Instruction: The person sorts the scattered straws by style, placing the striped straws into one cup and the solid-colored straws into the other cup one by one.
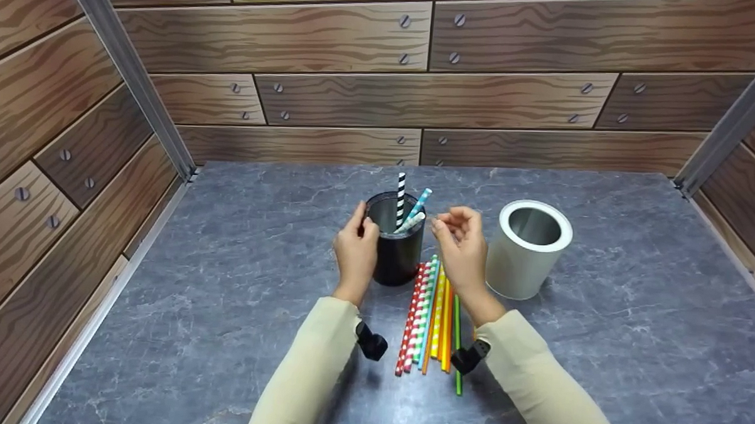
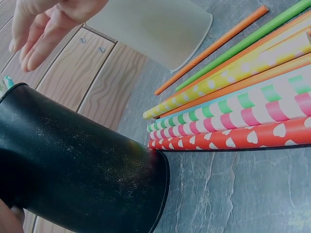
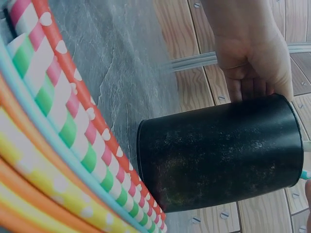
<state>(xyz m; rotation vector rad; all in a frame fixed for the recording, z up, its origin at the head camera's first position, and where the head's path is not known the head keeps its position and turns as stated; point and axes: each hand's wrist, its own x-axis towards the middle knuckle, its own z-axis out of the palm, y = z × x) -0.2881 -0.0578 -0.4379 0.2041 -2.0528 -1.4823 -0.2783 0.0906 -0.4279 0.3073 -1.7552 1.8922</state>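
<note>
My left hand [image 1: 356,249] holds the black cup [image 1: 398,260] at its left side, near the rim. Three paper straws lean inside that cup: a black-and-white striped straw [image 1: 400,197], a blue patterned straw [image 1: 420,201] and a pale straw [image 1: 411,222]. Just right of the rim is my right hand [image 1: 464,249], its fingers loosely bent with nothing seen between them. The left wrist view shows this right hand [image 2: 58,24] above the cup's side, fingers relaxed. In the right wrist view, the left hand's fingers [image 3: 252,90] curl against the cup wall.
A row of colourful paper straws [image 1: 437,314] lies on the grey marbled table [image 1: 224,294], in front of the black cup. To the right stands a white cylindrical container [image 1: 520,267] with a thick rim. Wood-patterned panels [image 1: 331,97] enclose the back and sides.
</note>
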